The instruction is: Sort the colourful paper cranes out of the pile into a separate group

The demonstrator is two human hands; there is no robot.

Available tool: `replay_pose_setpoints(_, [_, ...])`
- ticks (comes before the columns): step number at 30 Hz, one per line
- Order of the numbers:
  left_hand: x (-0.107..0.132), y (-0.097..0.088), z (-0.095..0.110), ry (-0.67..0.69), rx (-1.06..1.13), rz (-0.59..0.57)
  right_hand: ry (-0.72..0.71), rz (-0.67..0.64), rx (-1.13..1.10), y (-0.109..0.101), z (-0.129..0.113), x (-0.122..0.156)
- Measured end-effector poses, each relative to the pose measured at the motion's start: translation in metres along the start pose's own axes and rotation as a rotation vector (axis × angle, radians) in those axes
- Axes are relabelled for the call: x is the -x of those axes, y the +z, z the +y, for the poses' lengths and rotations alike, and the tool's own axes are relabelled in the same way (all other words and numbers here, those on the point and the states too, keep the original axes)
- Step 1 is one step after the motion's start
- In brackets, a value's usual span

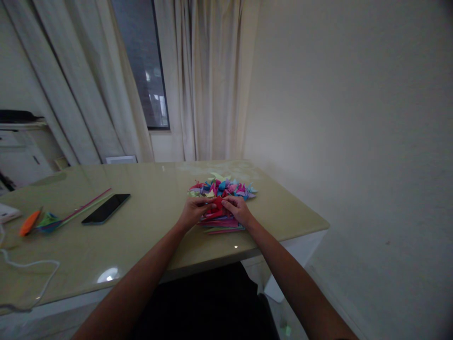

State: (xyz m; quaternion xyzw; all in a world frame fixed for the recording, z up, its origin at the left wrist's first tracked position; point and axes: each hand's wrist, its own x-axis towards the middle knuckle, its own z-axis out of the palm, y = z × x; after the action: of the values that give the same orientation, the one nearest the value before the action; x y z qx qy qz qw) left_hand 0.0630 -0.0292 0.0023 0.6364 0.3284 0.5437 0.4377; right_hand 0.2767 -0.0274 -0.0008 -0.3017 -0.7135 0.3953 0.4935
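A small red piece of folded paper point(218, 204) is pinched between my two hands, above the table. My left hand point(194, 210) grips its left side with thumb and fingers closed. On the other side my right hand point(238, 208) is closed on the paper's right edge. Just below lies a stack of coloured paper sheets point(226, 224), pink, purple and green, partly covered by the hands. Behind them sits a heap of folded paper cranes point(226, 188) in blue, pink, purple and pale green.
On the glossy table point(148, 236) a black phone point(106, 208) lies to the left. Farther left are an orange-handled tool point(30, 223), thin coloured sticks point(87, 206) and a white cable point(33, 263). A wall point(347, 141) stands along the right.
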Motion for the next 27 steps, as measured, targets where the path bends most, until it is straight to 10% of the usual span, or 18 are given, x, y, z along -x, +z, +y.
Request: replay_pose_setpoints(27, [-0.0037,0.0016,0.0020,0.060,-0.027,0.005,-0.041,0.078,0.024,0.0005,0.0024,-0.0008])
